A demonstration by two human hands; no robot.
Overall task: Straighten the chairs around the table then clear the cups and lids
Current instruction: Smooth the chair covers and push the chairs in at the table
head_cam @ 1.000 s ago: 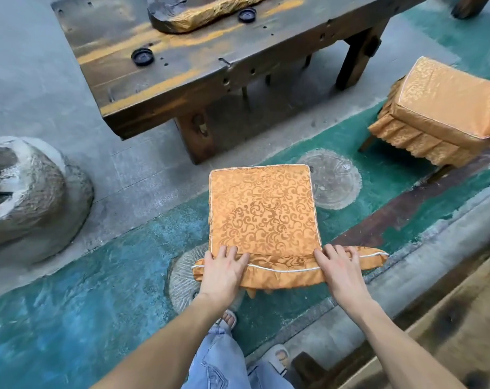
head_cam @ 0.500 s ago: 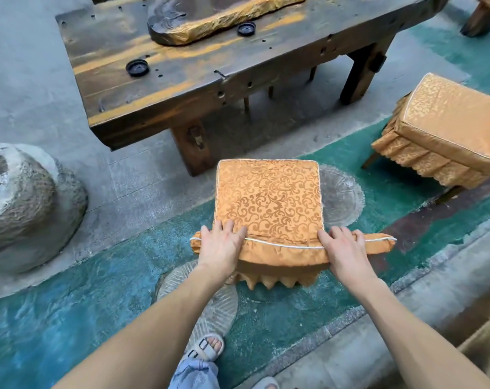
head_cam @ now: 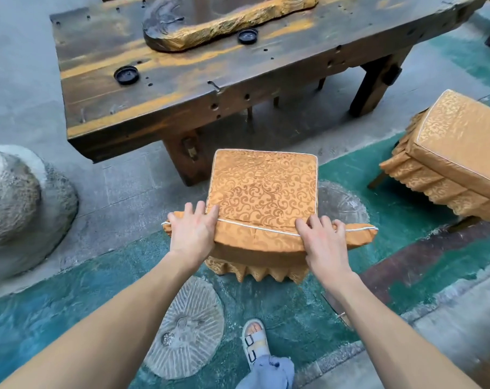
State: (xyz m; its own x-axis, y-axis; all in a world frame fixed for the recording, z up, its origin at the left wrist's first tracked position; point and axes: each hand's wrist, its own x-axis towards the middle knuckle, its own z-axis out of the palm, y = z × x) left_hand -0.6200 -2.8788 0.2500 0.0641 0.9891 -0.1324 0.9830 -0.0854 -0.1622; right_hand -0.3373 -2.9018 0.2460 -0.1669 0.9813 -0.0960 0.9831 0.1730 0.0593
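A chair with a gold patterned cover [head_cam: 262,189] stands in front of me, its seat facing the dark wooden table [head_cam: 182,88]. My left hand [head_cam: 193,231] grips the left end of the chair's back top. My right hand [head_cam: 324,242] grips the right part of the same back top. Two black lids lie on the table: one [head_cam: 126,75] near the left front, another [head_cam: 248,36] beside a carved wooden tray [head_cam: 227,21]. A second gold-covered chair [head_cam: 457,161] stands to the right, turned at an angle to the table.
A large grey stone [head_cam: 22,209] sits on the floor to the left. Round millstone slabs [head_cam: 186,329] are set in the teal floor near my sandalled foot [head_cam: 253,339]. A raised stone kerb [head_cam: 448,318] runs along the right.
The chair has slid forward toward the table with both hands on its back top, and I have stepped after it. The table and second chair look nearer.
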